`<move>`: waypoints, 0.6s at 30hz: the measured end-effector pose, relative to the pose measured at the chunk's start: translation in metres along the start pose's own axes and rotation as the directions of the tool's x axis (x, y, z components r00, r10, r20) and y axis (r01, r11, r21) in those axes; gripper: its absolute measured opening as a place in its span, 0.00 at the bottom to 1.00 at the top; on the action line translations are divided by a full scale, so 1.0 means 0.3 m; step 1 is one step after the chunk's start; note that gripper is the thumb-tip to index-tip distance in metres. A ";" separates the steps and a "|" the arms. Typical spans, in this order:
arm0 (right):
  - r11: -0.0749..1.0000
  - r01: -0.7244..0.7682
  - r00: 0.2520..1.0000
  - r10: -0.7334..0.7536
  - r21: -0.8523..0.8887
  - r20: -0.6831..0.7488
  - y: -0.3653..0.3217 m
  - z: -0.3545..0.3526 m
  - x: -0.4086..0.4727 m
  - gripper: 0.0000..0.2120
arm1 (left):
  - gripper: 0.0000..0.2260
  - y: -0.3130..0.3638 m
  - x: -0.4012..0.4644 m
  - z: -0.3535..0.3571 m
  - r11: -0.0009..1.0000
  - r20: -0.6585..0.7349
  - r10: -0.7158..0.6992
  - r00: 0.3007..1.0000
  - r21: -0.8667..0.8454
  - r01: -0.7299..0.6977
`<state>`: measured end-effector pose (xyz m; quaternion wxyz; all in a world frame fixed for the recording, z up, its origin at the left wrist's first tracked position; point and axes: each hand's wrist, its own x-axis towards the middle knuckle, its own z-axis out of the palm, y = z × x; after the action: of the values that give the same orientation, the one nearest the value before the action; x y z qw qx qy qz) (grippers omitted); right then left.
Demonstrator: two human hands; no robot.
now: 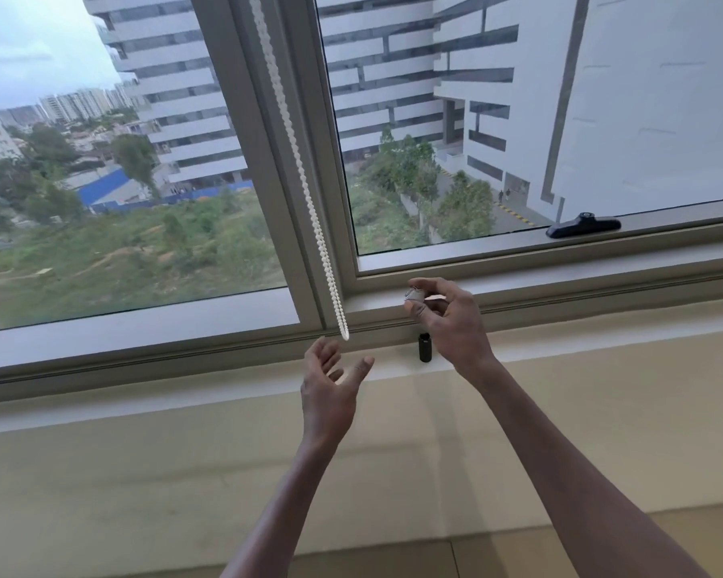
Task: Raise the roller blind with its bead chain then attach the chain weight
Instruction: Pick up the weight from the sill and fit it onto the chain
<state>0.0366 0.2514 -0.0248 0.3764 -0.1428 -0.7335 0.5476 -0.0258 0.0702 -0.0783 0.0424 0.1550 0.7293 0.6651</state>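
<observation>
Pinching chain weight (414,294) in right hand (451,323); left hand (330,383) relaxed, empty, needing to be steadying bead chain (305,177) loop, lower centre.

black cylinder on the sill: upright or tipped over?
Upright. The black cylinder stands on end on the sill, just below the right hand, which pinches a small grey piece.

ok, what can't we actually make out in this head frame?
- Roller blind: out of frame above; the bead chain is cut off by the top edge.
- Small pale piece pinched in the right hand: mostly covered by fingers, shape unclear.
- Black cylinder on the sill: base hidden by the ledge.
</observation>
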 end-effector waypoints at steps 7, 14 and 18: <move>0.996 0.077 0.987 -0.069 -0.052 0.147 -0.060 0.075 -0.027 0.12 | 0.32 0.094 0.014 -0.006 0.956 -0.104 0.244 0.964 0.190 -0.221; 0.995 0.057 0.995 -0.049 -0.086 0.091 -0.071 0.091 -0.055 0.12 | 0.22 0.137 0.063 -0.013 0.919 -0.096 0.318 0.943 0.277 -0.281; 0.991 0.073 0.992 -0.061 -0.109 0.111 -0.079 0.091 -0.078 0.11 | 0.10 0.115 0.062 -0.027 0.905 -0.074 0.326 0.942 0.312 -0.289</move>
<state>0.0379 0.2095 -0.0157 0.3460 -0.1094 -0.7868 0.4993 -0.0396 0.0700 -0.0408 -0.1325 0.2310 0.7884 0.5546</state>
